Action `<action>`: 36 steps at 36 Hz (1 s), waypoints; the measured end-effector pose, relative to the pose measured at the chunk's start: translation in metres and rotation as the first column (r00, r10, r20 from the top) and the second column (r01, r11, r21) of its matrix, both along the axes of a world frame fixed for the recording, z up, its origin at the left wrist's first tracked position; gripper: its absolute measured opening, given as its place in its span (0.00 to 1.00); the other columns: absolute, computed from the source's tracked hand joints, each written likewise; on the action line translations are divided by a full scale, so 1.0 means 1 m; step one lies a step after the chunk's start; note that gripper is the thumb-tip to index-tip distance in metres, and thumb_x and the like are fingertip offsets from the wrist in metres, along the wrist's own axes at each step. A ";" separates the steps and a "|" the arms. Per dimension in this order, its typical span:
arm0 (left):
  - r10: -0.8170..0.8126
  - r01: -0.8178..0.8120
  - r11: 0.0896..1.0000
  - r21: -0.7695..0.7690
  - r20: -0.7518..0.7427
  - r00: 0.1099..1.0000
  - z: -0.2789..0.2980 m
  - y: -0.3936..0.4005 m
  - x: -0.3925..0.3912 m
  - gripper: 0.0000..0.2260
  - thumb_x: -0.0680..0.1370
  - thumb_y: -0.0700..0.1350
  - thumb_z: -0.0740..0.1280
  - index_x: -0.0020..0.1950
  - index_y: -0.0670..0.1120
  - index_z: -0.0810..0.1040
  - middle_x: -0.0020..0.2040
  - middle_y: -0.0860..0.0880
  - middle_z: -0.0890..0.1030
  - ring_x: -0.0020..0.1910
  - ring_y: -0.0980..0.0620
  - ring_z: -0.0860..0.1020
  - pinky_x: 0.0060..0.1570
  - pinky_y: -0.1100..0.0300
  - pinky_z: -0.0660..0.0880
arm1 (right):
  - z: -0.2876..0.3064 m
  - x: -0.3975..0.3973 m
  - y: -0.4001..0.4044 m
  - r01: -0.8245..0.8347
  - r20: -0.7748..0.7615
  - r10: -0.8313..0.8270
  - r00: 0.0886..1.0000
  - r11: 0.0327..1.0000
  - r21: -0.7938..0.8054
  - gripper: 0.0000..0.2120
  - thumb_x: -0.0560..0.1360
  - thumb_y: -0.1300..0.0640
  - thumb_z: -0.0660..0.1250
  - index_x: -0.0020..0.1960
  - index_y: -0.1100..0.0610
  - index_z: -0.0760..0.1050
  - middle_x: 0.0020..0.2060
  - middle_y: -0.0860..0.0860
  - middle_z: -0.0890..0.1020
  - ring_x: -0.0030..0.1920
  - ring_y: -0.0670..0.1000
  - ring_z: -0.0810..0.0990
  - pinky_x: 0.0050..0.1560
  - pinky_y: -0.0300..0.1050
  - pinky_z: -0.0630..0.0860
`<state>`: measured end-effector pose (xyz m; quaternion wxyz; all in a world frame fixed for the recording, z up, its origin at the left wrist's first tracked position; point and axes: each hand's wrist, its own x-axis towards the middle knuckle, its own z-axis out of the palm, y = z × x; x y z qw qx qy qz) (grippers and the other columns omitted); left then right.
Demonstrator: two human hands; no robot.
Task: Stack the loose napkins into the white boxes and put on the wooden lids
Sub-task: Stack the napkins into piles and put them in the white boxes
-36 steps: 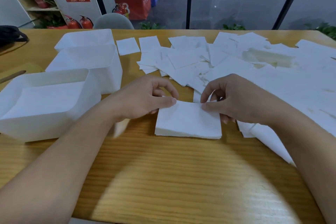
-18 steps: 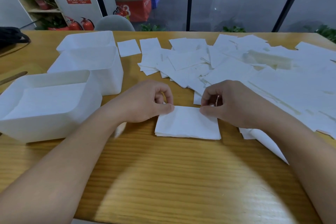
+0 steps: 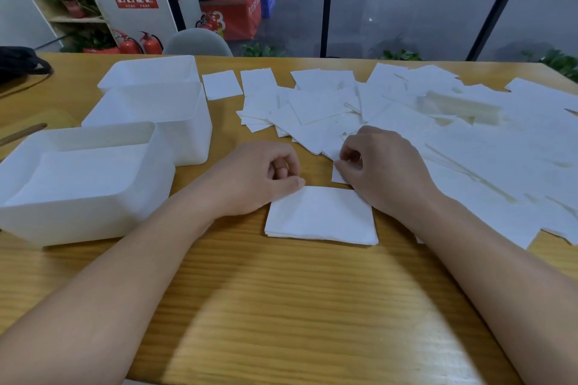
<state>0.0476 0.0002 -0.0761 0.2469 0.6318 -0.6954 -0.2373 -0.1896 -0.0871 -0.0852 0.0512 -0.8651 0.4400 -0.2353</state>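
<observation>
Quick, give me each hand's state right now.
Left hand: fingers curled, thumb pressing the napkin stack.
Right hand: pinching a loose napkin.

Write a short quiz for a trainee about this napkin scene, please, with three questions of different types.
1. True or false: the nearest white box already has its lid on.
2. Which hand rests on the corner of the small napkin stack? A) left B) right
3. Fill in: the right hand pinches a loose ____.

Key:
1. False, it stands open.
2. A, the left hand.
3. Napkin, at the edge of the loose pile.
</observation>
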 end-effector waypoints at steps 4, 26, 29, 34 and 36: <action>-0.006 0.006 1.000 -0.006 0.001 1.000 -0.001 0.000 0.001 0.04 0.80 0.55 0.76 0.49 0.59 0.83 0.40 0.60 0.80 0.35 0.60 0.74 0.41 0.56 0.78 | 0.000 0.002 0.001 0.019 -0.033 -0.020 0.999 1.000 -0.013 0.08 0.81 0.56 0.68 0.43 0.53 0.80 0.42 0.46 0.78 0.40 0.52 0.78 0.41 0.53 0.78; 0.022 -0.023 0.997 -0.076 -0.009 1.000 -0.005 -0.001 -0.004 0.10 0.81 0.54 0.76 0.61 0.62 0.82 0.47 0.57 0.83 0.44 0.57 0.80 0.46 0.61 0.80 | 0.003 0.004 0.002 -0.073 -0.102 0.067 0.993 0.996 -0.052 0.12 0.86 0.56 0.62 0.46 0.57 0.78 0.44 0.50 0.76 0.40 0.54 0.77 0.42 0.56 0.78; 0.045 -0.056 0.980 -0.189 -0.063 0.997 -0.006 -0.001 -0.007 0.23 0.79 0.52 0.78 0.72 0.64 0.78 0.52 0.58 0.80 0.49 0.53 0.79 0.49 0.60 0.78 | 0.008 0.004 0.007 -0.192 -0.033 0.191 0.981 0.981 -0.010 0.07 0.86 0.56 0.64 0.50 0.53 0.78 0.47 0.45 0.76 0.43 0.49 0.76 0.44 0.48 0.73; 0.067 -0.061 0.953 -0.296 0.011 0.998 -0.005 -0.001 -0.013 0.23 0.78 0.52 0.80 0.72 0.63 0.81 0.58 0.60 0.74 0.54 0.55 0.76 0.49 0.69 0.71 | 0.011 0.003 0.018 -0.340 0.176 0.321 0.931 0.936 0.088 0.05 0.85 0.56 0.67 0.50 0.50 0.77 0.47 0.43 0.78 0.47 0.46 0.78 0.48 0.43 0.72; 0.072 -0.071 0.946 -0.317 -0.010 0.997 -0.006 -0.002 -0.013 0.12 0.79 0.52 0.79 0.62 0.61 0.86 0.57 0.60 0.75 0.54 0.56 0.76 0.48 0.68 0.70 | 0.011 0.000 0.019 -0.361 0.214 0.332 0.919 0.926 0.110 0.04 0.85 0.55 0.67 0.51 0.49 0.78 0.48 0.43 0.79 0.49 0.46 0.79 0.49 0.38 0.72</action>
